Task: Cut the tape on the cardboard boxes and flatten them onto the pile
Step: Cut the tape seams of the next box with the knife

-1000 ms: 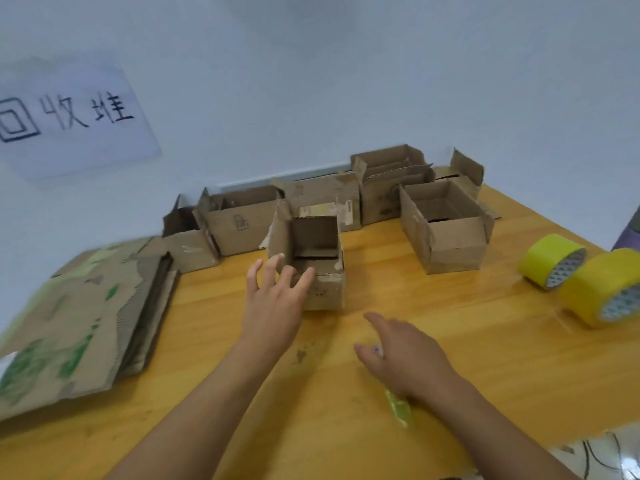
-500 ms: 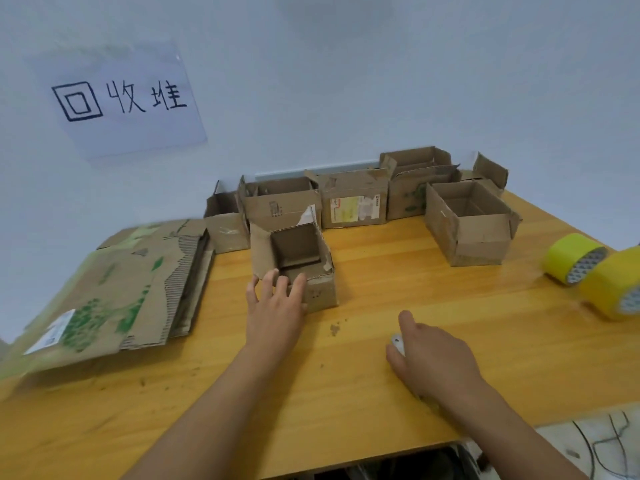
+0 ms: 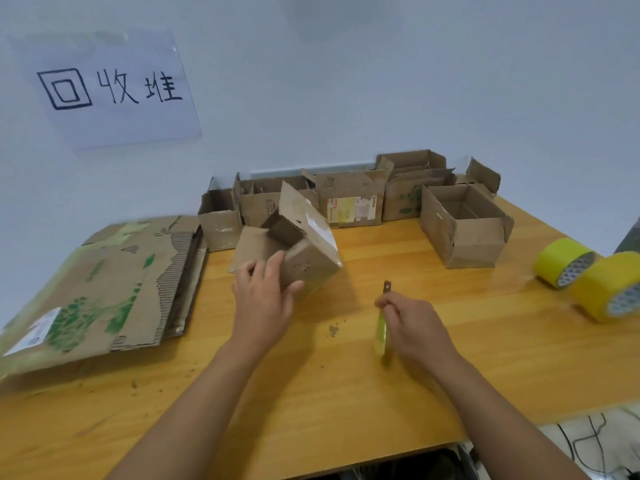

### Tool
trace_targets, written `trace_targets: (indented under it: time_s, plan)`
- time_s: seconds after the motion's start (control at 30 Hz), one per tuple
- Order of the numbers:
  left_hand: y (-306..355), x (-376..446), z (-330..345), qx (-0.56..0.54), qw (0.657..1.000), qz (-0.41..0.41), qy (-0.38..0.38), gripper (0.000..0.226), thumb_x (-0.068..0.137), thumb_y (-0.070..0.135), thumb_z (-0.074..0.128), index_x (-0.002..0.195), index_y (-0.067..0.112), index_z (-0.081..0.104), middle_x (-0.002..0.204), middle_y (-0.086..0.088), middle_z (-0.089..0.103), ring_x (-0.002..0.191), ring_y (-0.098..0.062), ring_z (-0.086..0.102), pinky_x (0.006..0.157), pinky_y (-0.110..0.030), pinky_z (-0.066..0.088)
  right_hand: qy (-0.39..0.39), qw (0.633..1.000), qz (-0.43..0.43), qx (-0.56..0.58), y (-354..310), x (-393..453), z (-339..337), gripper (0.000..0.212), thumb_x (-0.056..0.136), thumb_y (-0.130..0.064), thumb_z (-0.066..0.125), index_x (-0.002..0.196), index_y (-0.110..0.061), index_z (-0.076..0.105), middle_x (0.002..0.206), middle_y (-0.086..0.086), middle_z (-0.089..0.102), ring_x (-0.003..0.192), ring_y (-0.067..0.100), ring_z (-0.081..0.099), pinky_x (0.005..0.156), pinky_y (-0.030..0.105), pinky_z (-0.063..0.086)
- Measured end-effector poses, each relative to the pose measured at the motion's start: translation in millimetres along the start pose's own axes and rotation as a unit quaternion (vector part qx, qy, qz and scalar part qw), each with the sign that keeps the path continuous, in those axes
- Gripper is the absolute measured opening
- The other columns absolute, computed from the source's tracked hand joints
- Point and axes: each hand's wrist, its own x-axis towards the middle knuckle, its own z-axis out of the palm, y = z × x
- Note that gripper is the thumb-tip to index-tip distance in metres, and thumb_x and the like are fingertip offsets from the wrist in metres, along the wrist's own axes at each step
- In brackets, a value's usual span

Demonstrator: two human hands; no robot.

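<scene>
A small cardboard box (image 3: 308,251) is tilted up off the wooden table (image 3: 450,341), its open side turned left and away. My left hand (image 3: 265,299) grips its near corner, thumb on the right face, fingers on the left flap. My right hand (image 3: 412,327) holds a yellow-green utility knife (image 3: 382,332) with its blade (image 3: 387,286) pointing up and away, a short way right of the box. A pile of flattened cardboard (image 3: 104,289) lies at the left.
Several open cardboard boxes (image 3: 349,199) stand in a row along the back wall, one larger box (image 3: 464,226) at the right. Two yellow tape rolls (image 3: 588,282) lie at the far right. A paper sign (image 3: 107,88) hangs on the wall. Cables run below the table's near right edge.
My left hand has taken hold of the small box and tipped it up off the table. My right hand has picked up the knife and raised it, blade forward.
</scene>
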Motion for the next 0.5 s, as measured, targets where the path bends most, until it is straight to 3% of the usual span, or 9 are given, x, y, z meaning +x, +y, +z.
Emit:
trace_targets:
  time_s: [0.1, 0.13, 0.2, 0.27, 0.33, 0.4, 0.5]
  plan:
    - [-1, 1, -16, -0.164, 0.983, -0.080, 0.017, 0.055, 0.092, 0.038, 0.063, 0.141, 0.030, 0.038, 0.125, 0.008, 0.043, 0.116, -0.011, 0.033, 0.086, -0.028, 0.038, 0.059, 0.969, 0.003, 0.241, -11, 17, 3, 0.035, 0.098, -0.008, 0.048, 0.111, -0.036, 0.066, 0.086, -0.008, 0.070, 0.080, 0.035, 0.063, 0.074, 0.053, 0.053]
    - [-2, 1, -21, -0.213, 0.971, -0.111, 0.019, 0.054, 0.092, 0.040, 0.062, 0.139, 0.034, 0.037, 0.126, 0.008, 0.043, 0.117, -0.010, 0.038, 0.084, -0.023, 0.040, 0.069, 0.956, 0.001, 0.287, -16, 24, 5, 0.040, 0.097, -0.007, 0.052, 0.110, -0.043, 0.062, 0.093, -0.010, 0.071, 0.086, 0.033, 0.063, 0.075, 0.050, 0.054]
    - [-4, 0, -30, -0.306, 0.939, -0.159, 0.019, 0.047, 0.093, 0.043, 0.060, 0.134, 0.038, 0.038, 0.127, 0.010, 0.050, 0.116, -0.006, 0.050, 0.081, -0.014, 0.045, 0.069, 0.940, -0.023, 0.334, -27, 36, 9, 0.046, 0.096, -0.012, 0.061, 0.118, -0.051, 0.052, 0.113, -0.017, 0.067, 0.096, 0.013, 0.063, 0.077, 0.031, 0.055]
    - [-6, 0, -37, -0.391, 0.900, -0.190, 0.022, 0.039, 0.093, 0.043, 0.056, 0.129, 0.035, 0.044, 0.123, 0.015, 0.058, 0.110, 0.002, 0.057, 0.076, -0.007, 0.047, 0.059, 0.936, -0.043, 0.345, -39, 49, 12, 0.057, 0.094, -0.024, 0.068, 0.137, -0.046, 0.038, 0.138, -0.018, 0.053, 0.119, -0.008, 0.051, 0.095, 0.020, 0.041]
    - [-11, 1, -43, -0.432, 0.875, -0.216, 0.023, 0.034, 0.094, 0.044, 0.053, 0.126, 0.033, 0.050, 0.115, 0.016, 0.064, 0.100, 0.006, 0.062, 0.072, -0.006, 0.048, 0.046, 0.939, -0.059, 0.335, -49, 61, 13, 0.078, 0.090, -0.036, 0.071, 0.150, -0.037, 0.021, 0.154, -0.013, 0.036, 0.134, -0.007, 0.033, 0.101, 0.017, 0.029]
    - [-18, 3, -47, -0.432, 0.872, -0.229, 0.018, 0.029, 0.097, 0.045, 0.050, 0.122, 0.031, 0.056, 0.103, 0.020, 0.069, 0.091, 0.007, 0.064, 0.070, -0.010, 0.049, 0.030, 0.945, -0.082, 0.315, -60, 71, 13, 0.091, 0.084, -0.049, 0.072, 0.153, -0.037, 0.013, 0.161, -0.008, 0.025, 0.138, -0.007, 0.023, 0.105, 0.022, 0.025]
    - [-26, 6, -53, -0.415, 0.879, -0.232, 0.001, 0.025, 0.099, 0.045, 0.050, 0.120, 0.032, 0.056, 0.095, 0.028, 0.067, 0.084, 0.009, 0.063, 0.069, -0.014, 0.045, -0.006, 0.963, -0.126, 0.239, -75, 81, 14, 0.102, 0.073, -0.072, 0.069, 0.151, -0.044, 0.010, 0.162, -0.008, 0.020, 0.142, 0.003, 0.023, 0.112, 0.038, 0.027]
